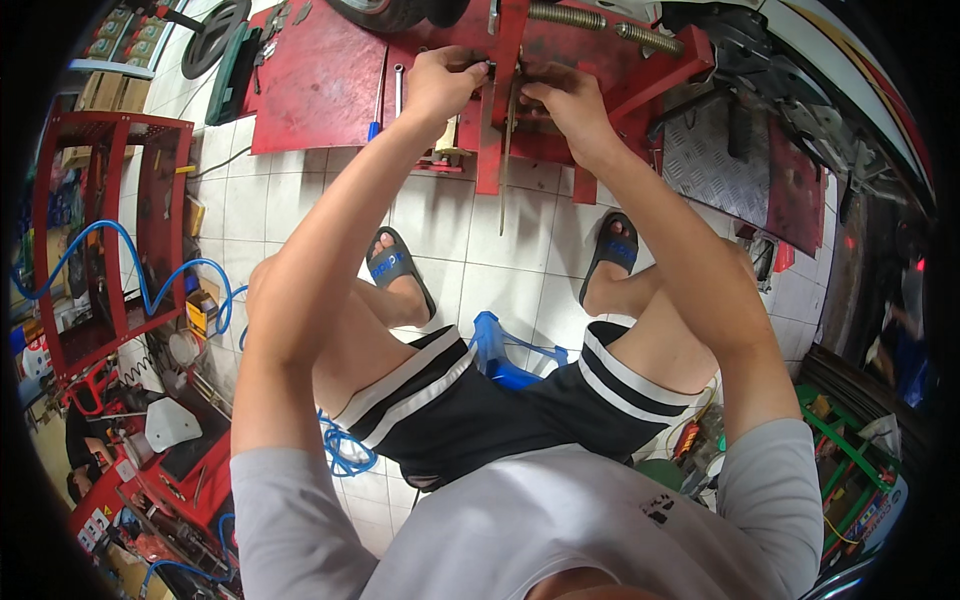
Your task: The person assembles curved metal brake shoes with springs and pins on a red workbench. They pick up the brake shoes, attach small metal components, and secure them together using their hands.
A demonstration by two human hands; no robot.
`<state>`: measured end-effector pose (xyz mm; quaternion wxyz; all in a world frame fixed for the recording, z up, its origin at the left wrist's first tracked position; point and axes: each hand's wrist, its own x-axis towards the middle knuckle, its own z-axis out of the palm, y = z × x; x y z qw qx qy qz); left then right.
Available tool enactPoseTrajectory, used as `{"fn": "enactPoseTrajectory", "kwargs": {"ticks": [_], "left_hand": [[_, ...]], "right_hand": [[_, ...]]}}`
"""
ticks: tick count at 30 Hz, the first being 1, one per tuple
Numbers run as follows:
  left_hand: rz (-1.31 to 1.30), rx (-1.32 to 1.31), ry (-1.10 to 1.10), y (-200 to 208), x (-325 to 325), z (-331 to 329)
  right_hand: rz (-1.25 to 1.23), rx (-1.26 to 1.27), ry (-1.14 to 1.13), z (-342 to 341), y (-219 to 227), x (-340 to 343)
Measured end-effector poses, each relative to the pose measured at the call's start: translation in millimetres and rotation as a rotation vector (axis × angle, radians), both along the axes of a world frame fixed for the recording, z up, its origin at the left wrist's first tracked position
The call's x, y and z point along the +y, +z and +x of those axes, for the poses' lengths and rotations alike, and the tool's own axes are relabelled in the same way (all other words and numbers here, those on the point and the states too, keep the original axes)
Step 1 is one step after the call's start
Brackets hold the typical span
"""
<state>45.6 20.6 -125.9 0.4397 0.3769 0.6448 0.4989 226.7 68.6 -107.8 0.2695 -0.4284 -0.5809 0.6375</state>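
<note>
Both my arms reach forward to a red metal upright [510, 60] on a worn red work platform [320, 80]. My left hand [445, 82] is at its left side, thumb and fingers pinched together; what they hold is too small to make out. On the right side my right hand [565, 105] has its fingers curled in close to the upright, and anything in them is hidden. Between the hands a thin metal rod [503, 190] runs down past the platform's front edge. A wrench [399, 90] and a blue-handled screwdriver [375, 130] lie left of my left hand.
Coil springs [650, 38] and a black tyre [375, 12] are at the far side. A motorcycle [850, 80] stands at right. Below me is a blue plastic stool [487, 335]. A red rack [120, 230] and blue air hose [150, 290] are at left.
</note>
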Motion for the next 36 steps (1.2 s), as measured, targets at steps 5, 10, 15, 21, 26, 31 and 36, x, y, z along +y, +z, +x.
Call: {"fn": "enactPoseTrajectory", "kwargs": {"ticks": [5, 10, 15, 21, 26, 31, 36], "left_hand": [[-0.035, 0.062, -0.008, 0.4, 3.7, -1.5], [-0.053, 0.138, -0.038, 10.2, 2.6, -0.8], [0.109, 0.038, -0.048, 11.7, 3.7, -9.9], [0.071, -0.156, 0.102, 15.8, 5.0, -7.3], [0.069, -0.297, 0.101, 22.3, 4.4, -4.3], [0.099, -0.239, 0.141, 23.9, 4.3, -2.0], [0.078, -0.291, 0.104, 20.8, 4.3, -6.3]], "right_hand": [[-0.032, 0.031, -0.052, -3.6, 0.8, -2.7], [-0.051, 0.037, -0.073, -2.9, 4.0, -5.6], [-0.035, 0.014, -0.062, -3.2, 7.0, -4.3], [-0.013, -0.029, -0.015, -0.4, 6.0, -3.0], [-0.016, -0.026, -0.018, -1.0, 5.8, -1.9], [-0.004, -0.012, -0.022, -1.8, 3.1, -1.0], [-0.055, -0.072, -0.028, -2.6, 9.5, -3.5]]}}
